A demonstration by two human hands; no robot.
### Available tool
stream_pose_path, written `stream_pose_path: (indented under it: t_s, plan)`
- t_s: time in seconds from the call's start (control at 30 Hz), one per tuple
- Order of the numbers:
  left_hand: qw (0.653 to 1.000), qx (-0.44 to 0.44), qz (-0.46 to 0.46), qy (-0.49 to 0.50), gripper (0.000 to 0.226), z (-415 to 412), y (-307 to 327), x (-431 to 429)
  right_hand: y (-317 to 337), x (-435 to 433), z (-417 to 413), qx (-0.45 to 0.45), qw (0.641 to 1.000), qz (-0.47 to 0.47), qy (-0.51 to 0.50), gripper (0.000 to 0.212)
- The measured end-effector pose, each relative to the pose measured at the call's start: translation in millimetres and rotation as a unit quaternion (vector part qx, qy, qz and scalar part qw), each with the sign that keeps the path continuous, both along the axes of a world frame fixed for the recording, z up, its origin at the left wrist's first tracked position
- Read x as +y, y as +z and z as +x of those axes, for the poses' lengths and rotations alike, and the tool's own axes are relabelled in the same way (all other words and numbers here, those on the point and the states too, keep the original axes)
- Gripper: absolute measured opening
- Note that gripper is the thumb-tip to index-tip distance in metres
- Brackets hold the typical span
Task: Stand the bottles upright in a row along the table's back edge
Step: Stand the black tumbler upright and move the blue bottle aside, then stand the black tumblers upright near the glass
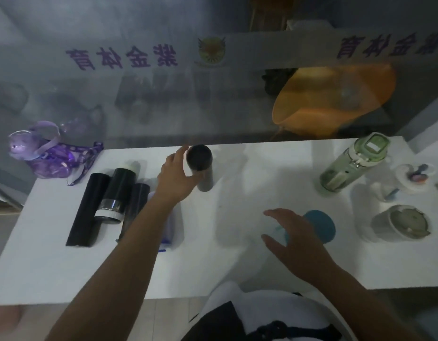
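- Head view: a white table point(237, 193) runs up to a glass panel point(163, 94) printed with purple characters; places below are given relative to the dark grey bottle point(201, 166), which stands upright near the table's back edge, about mid-width.
- The left hand point(174, 178) is at that bottle's left side, thumb and fingers spread around its upper part; whether they press on it or sit just off it I cannot tell.
- Left of the dark grey bottle, three dark bottles lie flat side by side: a long black bottle point(87, 210), a black bottle with a white cap point(115, 193) resting partly on its neighbours, and a shorter black bottle point(134, 210) partly hidden by the forearm.
- Further left, at the table's back-left corner, a purple transparent bottle point(41, 153) with a strap leans or lies; which one is unclear.
- Well to the right of the dark grey bottle, near the back edge, a green bottle point(348, 163) stands upright.
- Right of and nearer than the dark grey bottle, the right hand point(294, 237) hovers with fingers spread apart over a clear bottle with a blue lid point(321, 225), gripping nothing that I can see.
- Far right, beyond the blue lid, sit a white cup point(409, 178) and a grey lidded cup point(402, 222).
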State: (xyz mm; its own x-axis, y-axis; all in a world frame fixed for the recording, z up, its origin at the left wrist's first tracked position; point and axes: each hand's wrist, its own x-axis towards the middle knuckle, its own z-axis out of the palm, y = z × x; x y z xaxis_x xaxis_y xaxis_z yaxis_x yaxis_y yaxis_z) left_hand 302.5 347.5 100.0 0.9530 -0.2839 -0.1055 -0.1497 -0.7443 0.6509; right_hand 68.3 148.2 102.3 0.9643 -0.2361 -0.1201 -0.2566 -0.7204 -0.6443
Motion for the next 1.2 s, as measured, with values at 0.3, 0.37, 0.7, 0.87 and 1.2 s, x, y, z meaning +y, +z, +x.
stream_pose_path:
  t_s: [0.3, 0.37, 0.7, 0.87, 1.2]
  plan:
    - [0.978, -0.001, 0.026, 0.208, 0.053, -117, -55, 94, -25, 39, 42, 0.079, 0.988, 0.068, 0.114, 0.059]
    - [0.969, 0.037, 0.056, 0.238, 0.053, -142, -58, 109, -35, 58, 54, 0.118, 0.977, 0.123, 0.125, 0.055]
    - [0.939, 0.165, 0.16, 0.257, 0.071, -193, -57, 154, -86, 149, 94, 0.285, 0.903, 0.321, 0.012, 0.076]
    - [0.948, 0.166, 0.075, 0.26, 0.07, -170, -67, 167, -94, 179, 107, 0.3, 0.894, 0.331, -0.037, 0.093]
    - [0.948, 0.229, -0.045, 0.216, 0.077, -84, -92, 221, -97, 248, 137, 0.259, 0.887, 0.346, -0.166, 0.068]
